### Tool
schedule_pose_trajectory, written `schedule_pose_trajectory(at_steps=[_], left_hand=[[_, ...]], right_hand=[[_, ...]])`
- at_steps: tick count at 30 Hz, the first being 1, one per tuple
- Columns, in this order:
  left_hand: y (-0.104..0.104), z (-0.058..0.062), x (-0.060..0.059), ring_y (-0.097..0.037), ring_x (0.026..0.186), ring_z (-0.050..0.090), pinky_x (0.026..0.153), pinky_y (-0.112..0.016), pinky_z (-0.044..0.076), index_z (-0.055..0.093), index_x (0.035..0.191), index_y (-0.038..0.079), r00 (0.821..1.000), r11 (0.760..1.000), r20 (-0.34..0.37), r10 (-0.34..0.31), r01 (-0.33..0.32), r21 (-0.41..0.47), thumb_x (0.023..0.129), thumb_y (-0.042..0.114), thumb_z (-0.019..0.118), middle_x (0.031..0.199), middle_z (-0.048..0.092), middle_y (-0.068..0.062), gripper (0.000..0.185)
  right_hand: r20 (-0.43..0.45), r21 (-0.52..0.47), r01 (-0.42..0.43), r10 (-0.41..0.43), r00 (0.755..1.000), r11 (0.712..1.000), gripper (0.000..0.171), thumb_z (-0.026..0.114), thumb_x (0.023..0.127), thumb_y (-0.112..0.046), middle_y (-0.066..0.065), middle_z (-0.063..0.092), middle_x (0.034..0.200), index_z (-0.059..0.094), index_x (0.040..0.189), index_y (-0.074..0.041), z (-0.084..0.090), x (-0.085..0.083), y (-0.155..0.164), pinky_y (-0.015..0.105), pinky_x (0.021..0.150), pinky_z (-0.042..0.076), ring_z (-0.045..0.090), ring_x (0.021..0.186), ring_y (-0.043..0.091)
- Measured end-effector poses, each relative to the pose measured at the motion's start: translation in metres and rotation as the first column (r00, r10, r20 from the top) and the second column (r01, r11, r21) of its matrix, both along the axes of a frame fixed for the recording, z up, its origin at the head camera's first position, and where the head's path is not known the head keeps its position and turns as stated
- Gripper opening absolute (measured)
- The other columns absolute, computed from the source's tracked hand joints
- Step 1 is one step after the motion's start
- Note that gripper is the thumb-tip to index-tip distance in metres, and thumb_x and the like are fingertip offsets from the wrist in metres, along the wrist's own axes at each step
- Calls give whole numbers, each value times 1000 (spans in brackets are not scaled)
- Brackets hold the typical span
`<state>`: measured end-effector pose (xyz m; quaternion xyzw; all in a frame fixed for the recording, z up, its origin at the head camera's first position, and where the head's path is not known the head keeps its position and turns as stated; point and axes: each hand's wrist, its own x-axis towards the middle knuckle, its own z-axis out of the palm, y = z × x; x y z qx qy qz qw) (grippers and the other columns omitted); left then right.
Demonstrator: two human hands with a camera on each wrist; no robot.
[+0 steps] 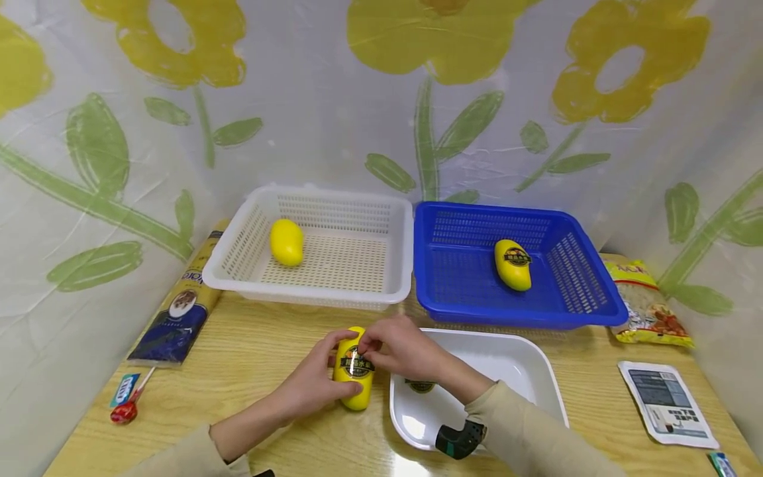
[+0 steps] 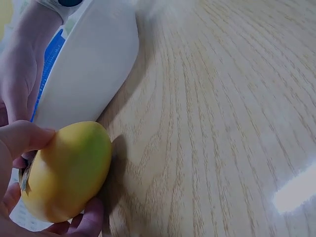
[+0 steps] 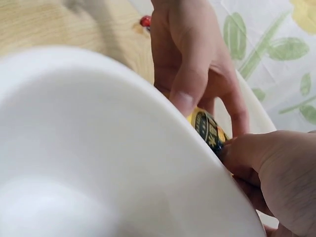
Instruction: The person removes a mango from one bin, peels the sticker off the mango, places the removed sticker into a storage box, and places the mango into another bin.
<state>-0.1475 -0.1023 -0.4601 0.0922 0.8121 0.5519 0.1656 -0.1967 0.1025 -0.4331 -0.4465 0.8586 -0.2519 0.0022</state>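
- Head view: the mango (image 1: 365, 386) sits just left of the white tray (image 1: 512, 364), gripped by your left hand (image 1: 316, 381).
- Your right hand (image 1: 405, 348) pinches its label (image 1: 356, 364); tugging sharply could tear it.
- A slack left grip could let the mango roll.

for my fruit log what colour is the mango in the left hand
The mango is yellow, with a dark label; the head view shows it best.
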Motion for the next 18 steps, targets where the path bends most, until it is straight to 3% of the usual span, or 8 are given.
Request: schedule_pose_trajectory(at_steps=[5,8,16,18], left_hand=[[2,1,1,-30,107,54,71,-33,55,44,139,14,1000,1000,4,17,-17,17,74,10,84,134,45,-14,76],[4,1,2,-28,104,54,71,-31,54,46,138,15,1000,1000,-18,16,-16,-4,74,10,84,135,44,-16,75],[3,3,2,-29,103,55,73,-32,53,46,139,14,999,1000,-34,11,-12,-23,75,15,84,134,46,-14,74],[2,3,1,-30,105,56,74,-33,54,45,139,14,999,1000,-34,13,-14,-24,75,15,84,134,46,-15,74]], right_hand=[[-124,32,-21,25,992,999,8,68,87,-11,-8,68,89,72,91,-16,4,6,-1,37,96,42,60,86,2],[-192,40,-31,38,981,999,7,70,86,-12,-9,66,88,72,91,-16,7,12,0,48,101,38,59,88,4],[-203,-56,-81,68,977,995,7,70,85,-10,-10,64,86,70,89,-16,15,25,5,51,105,36,57,86,2],[-189,-120,-80,57,980,990,8,69,85,-10,-10,64,86,69,90,-16,19,26,9,45,102,40,57,86,3]])
